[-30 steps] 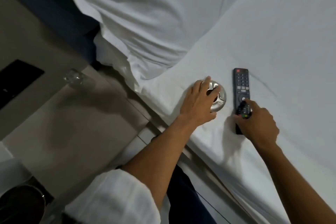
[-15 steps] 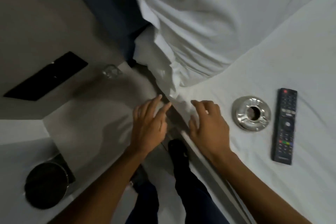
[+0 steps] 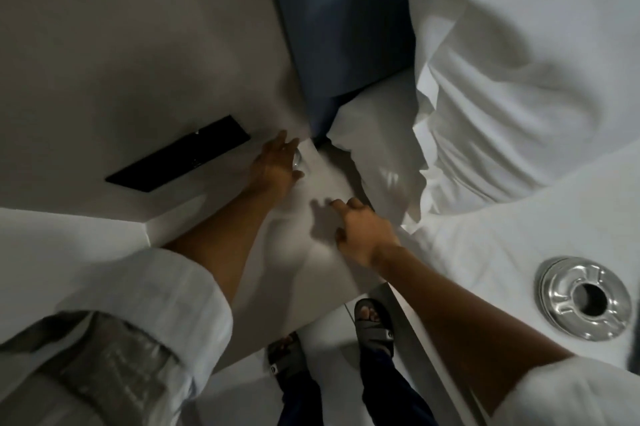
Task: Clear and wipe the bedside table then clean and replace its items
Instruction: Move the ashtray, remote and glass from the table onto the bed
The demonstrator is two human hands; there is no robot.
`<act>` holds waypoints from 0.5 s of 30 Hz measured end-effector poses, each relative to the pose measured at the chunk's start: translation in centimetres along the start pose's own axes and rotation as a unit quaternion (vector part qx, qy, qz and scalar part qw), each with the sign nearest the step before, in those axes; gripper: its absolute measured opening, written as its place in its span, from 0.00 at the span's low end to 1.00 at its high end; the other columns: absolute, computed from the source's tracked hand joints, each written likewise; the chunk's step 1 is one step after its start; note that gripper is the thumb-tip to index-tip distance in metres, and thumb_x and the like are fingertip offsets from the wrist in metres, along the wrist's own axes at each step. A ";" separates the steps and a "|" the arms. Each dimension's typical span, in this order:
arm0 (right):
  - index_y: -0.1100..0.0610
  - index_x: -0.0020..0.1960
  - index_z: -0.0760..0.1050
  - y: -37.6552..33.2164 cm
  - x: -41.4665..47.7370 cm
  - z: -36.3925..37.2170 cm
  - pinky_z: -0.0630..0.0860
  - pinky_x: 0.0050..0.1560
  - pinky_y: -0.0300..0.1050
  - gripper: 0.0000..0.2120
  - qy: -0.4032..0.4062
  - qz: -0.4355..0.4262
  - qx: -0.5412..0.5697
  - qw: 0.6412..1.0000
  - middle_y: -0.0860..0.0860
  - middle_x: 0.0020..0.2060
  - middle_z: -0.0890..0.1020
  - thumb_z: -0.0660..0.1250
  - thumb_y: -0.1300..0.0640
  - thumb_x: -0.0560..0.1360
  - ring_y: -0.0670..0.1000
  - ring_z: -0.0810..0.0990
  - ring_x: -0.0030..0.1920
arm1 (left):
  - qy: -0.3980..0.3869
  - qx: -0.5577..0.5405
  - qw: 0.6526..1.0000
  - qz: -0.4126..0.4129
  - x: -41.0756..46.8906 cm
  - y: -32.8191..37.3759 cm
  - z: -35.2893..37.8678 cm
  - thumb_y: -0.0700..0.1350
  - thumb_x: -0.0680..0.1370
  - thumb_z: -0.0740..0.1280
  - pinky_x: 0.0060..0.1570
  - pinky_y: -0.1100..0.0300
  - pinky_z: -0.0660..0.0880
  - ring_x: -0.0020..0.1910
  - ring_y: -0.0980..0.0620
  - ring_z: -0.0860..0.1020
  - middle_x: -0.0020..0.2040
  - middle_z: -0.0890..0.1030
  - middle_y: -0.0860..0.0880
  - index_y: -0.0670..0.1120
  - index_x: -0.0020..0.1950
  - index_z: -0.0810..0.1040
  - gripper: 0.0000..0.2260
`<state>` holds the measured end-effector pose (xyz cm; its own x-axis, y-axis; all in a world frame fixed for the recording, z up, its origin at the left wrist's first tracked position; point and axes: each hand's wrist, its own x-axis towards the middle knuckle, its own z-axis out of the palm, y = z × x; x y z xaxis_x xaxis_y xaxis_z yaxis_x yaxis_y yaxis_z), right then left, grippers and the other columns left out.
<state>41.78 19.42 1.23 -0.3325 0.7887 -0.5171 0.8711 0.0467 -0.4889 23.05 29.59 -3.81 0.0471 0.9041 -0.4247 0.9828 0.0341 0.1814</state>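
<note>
The pale bedside table (image 3: 298, 273) stands between the wall and the bed. A small clear glass (image 3: 298, 162) sits at its back corner. My left hand (image 3: 275, 166) is at the glass, with fingers and thumb spread on either side and partly hiding it; a firm grip does not show. Over the table's right side hovers my right hand (image 3: 360, 233), loosely curled and holding nothing. The round metal ashtray (image 3: 585, 297) lies on the white bed sheet (image 3: 519, 235) at the right. The remote is out of view.
A black panel (image 3: 176, 155) is set in the wall behind the table. A blue headboard (image 3: 332, 27) and white pillows (image 3: 502, 79) crowd the table's back right corner. My sandalled feet (image 3: 372, 321) stand on the floor between table and bed.
Both hands left the ashtray and remote on the bed and moved left over the table. My left hand has reached the glass at the back corner. The view swung left.
</note>
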 end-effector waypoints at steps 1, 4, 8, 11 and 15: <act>0.52 0.75 0.58 -0.1 0.0 0.1 0.74 0.57 0.53 0.30 0.006 -0.004 0.010 1.000 0.56 0.64 0.71 0.63 0.57 0.75 0.60 0.73 0.63 | -0.011 -0.004 1.000 -0.006 0.2 -0.3 0.3 0.44 0.78 0.68 0.72 0.52 0.63 0.77 0.43 0.59 0.80 0.56 0.46 0.48 0.78 0.60 0.30; 0.51 0.74 0.59 0.5 -0.4 0.7 0.75 0.56 0.54 0.29 0.013 0.006 0.034 0.999 0.56 0.64 0.71 0.63 0.56 0.74 0.60 0.74 0.62 | 0.061 -0.034 0.998 -0.001 -0.6 -0.7 1.2 0.39 0.75 0.67 0.60 0.51 0.72 0.65 0.38 0.73 0.70 0.72 0.41 0.45 0.71 0.71 0.23; 0.53 0.71 0.64 1.1 -1.4 2.3 0.76 0.55 0.51 0.24 0.070 0.040 0.101 0.992 0.57 0.61 0.74 0.62 0.57 0.76 0.60 0.77 0.58 | 0.108 -0.170 0.977 -0.064 -5.5 -0.9 2.1 0.40 0.72 0.73 0.57 0.52 0.75 0.59 0.39 0.79 0.62 0.79 0.40 0.43 0.64 0.78 0.20; 0.54 0.71 0.66 1.7 -3.6 3.8 0.75 0.59 0.49 0.22 0.124 0.083 0.195 0.969 0.56 0.64 0.75 0.61 0.52 0.78 0.58 0.77 0.61 | 0.072 -0.330 0.932 -0.133 -10.9 -0.5 2.5 0.40 0.69 0.77 0.60 0.51 0.77 0.58 0.44 0.80 0.61 0.81 0.43 0.47 0.65 0.78 0.25; 0.49 0.72 0.65 2.4 -8.8 4.0 0.75 0.63 0.52 0.25 0.165 0.138 0.302 0.929 0.50 0.67 0.75 0.57 0.40 0.78 0.50 0.75 0.65 | 0.025 -0.537 0.827 -0.167 -18.8 2.7 0.9 0.37 0.68 0.78 0.47 0.66 0.78 0.52 0.54 0.82 0.53 0.84 0.52 0.55 0.59 0.79 0.23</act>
<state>45.35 10.10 1.82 0.0898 0.8693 -0.4860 0.5124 -0.4588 -0.7259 24.97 12.33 3.89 -0.2292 0.7830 -0.5783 0.2138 0.6201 0.7549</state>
